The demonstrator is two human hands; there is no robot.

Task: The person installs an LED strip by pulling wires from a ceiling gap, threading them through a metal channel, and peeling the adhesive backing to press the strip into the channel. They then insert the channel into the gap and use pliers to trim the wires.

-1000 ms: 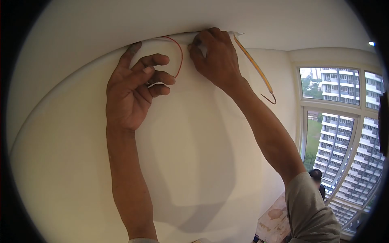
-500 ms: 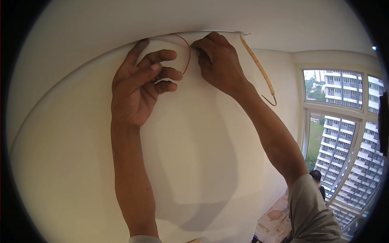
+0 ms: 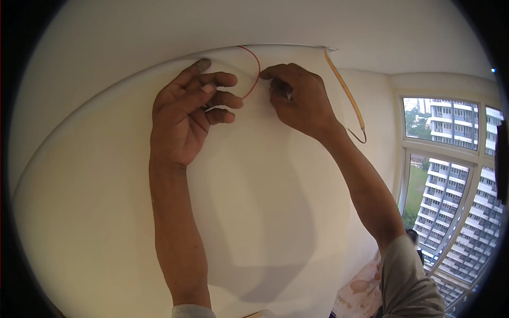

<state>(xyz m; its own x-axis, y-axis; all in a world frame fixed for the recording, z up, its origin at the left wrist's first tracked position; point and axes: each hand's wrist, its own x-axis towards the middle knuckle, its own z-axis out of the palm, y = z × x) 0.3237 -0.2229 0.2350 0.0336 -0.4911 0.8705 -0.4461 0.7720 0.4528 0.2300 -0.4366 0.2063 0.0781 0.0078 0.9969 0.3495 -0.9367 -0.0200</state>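
Note:
A thin red wire point(image 3: 257, 62) comes out from the seam where wall and ceiling meet and bows down in a loop. My left hand point(image 3: 183, 111) is raised palm toward me, fingers apart and loosely bent. The wire's lower stretch reaches one of its fingertips; whether it continues behind is hidden. On the other side of the loop is my right hand point(image 3: 305, 98), back toward me. Its forefinger tip is at the wire, perhaps touching, while the thumb and other fingers curl apart from it.
A yellowish strip point(image 3: 344, 87) with a bent dark wire at its end hangs from the ceiling seam at right. Beyond it are tall windows point(image 3: 440, 151) facing apartment blocks. Below lies a stained pale surface point(image 3: 360, 289). The white wall point(image 3: 254, 212) carries arm shadows.
The whole view has shifted slightly, so everything sits farther right and lower. My right hand's fingers have loosened, with a wider gap between forefinger and thumb. My left hand keeps nearly the same pose.

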